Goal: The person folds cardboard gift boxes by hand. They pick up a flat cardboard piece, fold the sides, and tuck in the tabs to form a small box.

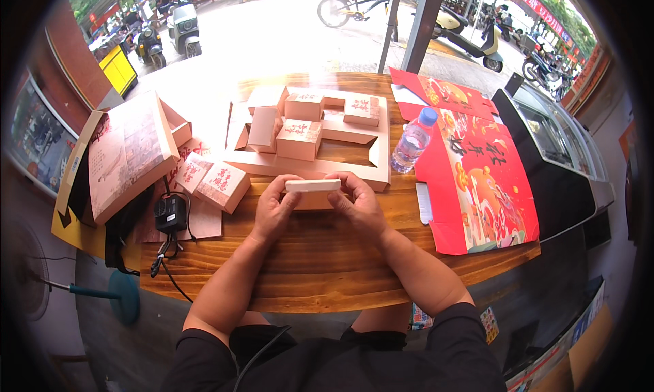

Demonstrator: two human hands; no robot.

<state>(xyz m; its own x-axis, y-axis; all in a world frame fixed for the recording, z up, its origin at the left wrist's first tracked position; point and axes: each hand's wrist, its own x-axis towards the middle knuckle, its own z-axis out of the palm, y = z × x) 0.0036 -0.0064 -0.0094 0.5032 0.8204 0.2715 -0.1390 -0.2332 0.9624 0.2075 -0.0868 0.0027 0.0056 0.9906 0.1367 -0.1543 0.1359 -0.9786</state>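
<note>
Between my two hands is a small pink cardboard box (313, 202), with a pale folded edge facing me. My left hand (275, 208) grips its left end and my right hand (360, 205) its right end, thumbs on the near side. Just beyond lies a pink cardboard tray insert (301, 167) with cut-out compartments. Several small printed boxes, among them one near its middle (299, 139) and one at its right back (361, 110), sit in or on it. Two more small boxes, one of them nearer me (224, 186), rest left of my left hand.
A large pink box (133, 157) leans at the left, near a black power adapter (170, 213) with cables. A water bottle (414, 141) stands upright right of the insert, beside red printed cardboard packaging (490, 172). A glass-topped case (557, 131) is at the far right.
</note>
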